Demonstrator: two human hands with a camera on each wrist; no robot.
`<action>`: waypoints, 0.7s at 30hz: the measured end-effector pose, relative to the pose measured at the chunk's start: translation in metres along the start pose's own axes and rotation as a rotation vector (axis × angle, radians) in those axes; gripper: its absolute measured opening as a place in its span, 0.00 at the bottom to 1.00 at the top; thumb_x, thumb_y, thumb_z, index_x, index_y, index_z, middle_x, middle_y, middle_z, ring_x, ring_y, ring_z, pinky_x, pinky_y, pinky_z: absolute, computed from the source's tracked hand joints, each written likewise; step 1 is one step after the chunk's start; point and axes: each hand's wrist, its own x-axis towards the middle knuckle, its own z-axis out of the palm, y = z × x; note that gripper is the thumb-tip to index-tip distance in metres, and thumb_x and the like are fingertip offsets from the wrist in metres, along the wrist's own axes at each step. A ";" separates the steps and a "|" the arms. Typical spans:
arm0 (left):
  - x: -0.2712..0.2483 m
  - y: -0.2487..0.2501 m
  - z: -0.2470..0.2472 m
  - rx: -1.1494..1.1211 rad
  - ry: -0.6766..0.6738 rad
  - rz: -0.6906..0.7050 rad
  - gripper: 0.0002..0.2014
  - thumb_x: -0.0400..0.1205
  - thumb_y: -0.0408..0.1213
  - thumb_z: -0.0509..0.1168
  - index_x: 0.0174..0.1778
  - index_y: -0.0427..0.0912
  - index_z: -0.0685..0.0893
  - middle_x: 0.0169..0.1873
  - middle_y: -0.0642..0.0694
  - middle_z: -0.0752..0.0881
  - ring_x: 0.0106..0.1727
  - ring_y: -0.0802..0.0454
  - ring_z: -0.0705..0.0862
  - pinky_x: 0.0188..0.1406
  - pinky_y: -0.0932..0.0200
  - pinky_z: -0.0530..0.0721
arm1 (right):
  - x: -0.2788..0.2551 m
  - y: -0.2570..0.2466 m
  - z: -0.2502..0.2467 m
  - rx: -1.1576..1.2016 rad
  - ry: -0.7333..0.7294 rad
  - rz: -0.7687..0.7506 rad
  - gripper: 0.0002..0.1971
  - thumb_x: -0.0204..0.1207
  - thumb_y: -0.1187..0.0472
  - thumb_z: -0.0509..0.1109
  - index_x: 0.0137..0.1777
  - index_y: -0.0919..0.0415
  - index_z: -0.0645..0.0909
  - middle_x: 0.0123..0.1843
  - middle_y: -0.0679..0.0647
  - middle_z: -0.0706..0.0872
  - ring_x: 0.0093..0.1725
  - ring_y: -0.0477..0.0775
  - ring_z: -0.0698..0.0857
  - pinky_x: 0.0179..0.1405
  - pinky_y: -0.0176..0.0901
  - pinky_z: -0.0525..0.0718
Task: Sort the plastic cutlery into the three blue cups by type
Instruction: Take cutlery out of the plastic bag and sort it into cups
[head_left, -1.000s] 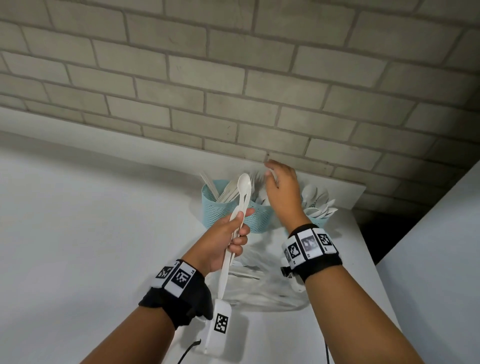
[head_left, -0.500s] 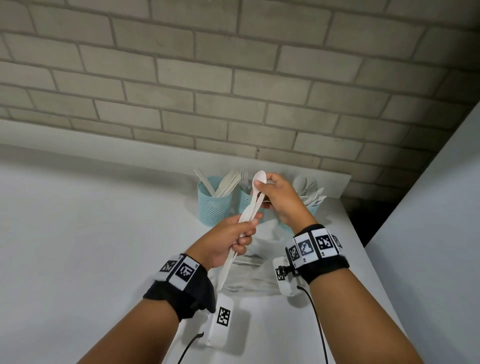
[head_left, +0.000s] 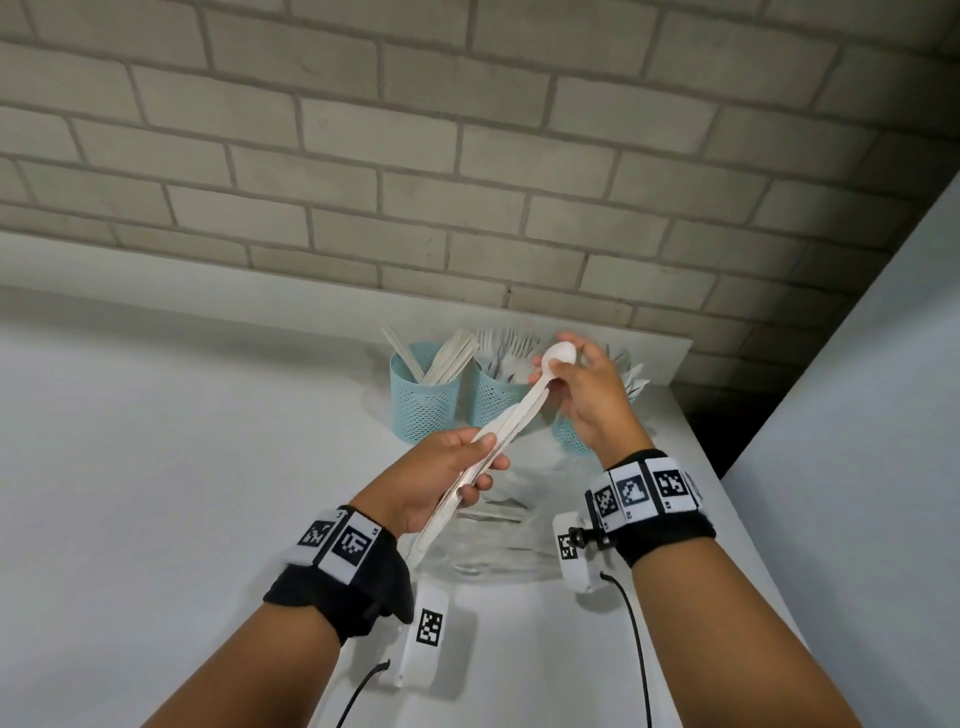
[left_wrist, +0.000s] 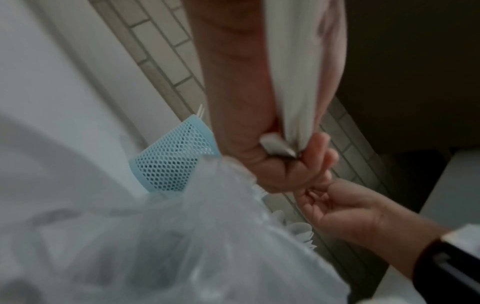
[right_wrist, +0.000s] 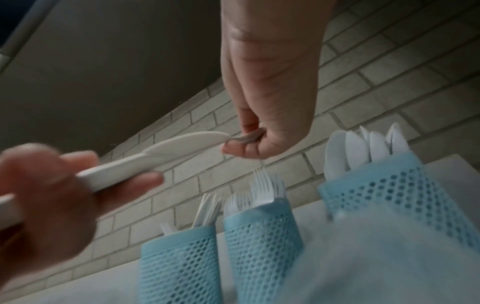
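Note:
My left hand (head_left: 480, 467) grips a white plastic spoon and knife together by their handles (head_left: 511, 421), slanting up to the right. My right hand (head_left: 558, 371) pinches the spoon's bowl (head_left: 560, 354) at the top end. The right wrist view shows the knife (right_wrist: 182, 144) lying along the spoon, its tip beside my right fingers (right_wrist: 241, 148). Three blue mesh cups stand at the back of the table: the left one (head_left: 423, 400) holds knives, the middle one (head_left: 493, 402) forks, and the right one (head_left: 571, 441), partly hidden by my right hand, spoons.
A clear plastic bag (head_left: 493, 540) with a few more white pieces lies on the white table (head_left: 156, 467) in front of the cups. A brick wall (head_left: 467, 156) rises behind them. The table ends close to the right of the cups, beside a white panel (head_left: 857, 415).
My right hand drew back from the cups and took the spoon's bowl between its fingers. My left hand tilted the held cutlery toward the right.

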 end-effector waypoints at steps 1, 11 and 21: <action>0.001 0.000 0.001 0.037 0.032 0.012 0.08 0.86 0.35 0.57 0.55 0.42 0.80 0.35 0.46 0.82 0.25 0.59 0.74 0.18 0.73 0.71 | 0.004 -0.006 -0.003 0.036 0.091 -0.050 0.15 0.81 0.75 0.57 0.61 0.58 0.72 0.47 0.61 0.84 0.33 0.53 0.87 0.25 0.37 0.82; 0.015 0.000 0.008 0.009 0.204 0.097 0.10 0.87 0.32 0.55 0.57 0.36 0.80 0.41 0.46 0.83 0.30 0.58 0.73 0.23 0.71 0.73 | 0.038 -0.034 -0.048 -0.602 0.682 -0.574 0.14 0.85 0.62 0.56 0.66 0.60 0.77 0.57 0.62 0.86 0.56 0.56 0.85 0.50 0.36 0.77; 0.013 -0.001 0.002 -0.098 0.190 0.103 0.10 0.84 0.33 0.61 0.58 0.35 0.84 0.42 0.45 0.89 0.35 0.59 0.85 0.32 0.68 0.84 | 0.044 -0.014 -0.053 -1.341 0.305 -0.273 0.16 0.83 0.59 0.57 0.64 0.56 0.83 0.73 0.56 0.77 0.77 0.63 0.62 0.72 0.55 0.61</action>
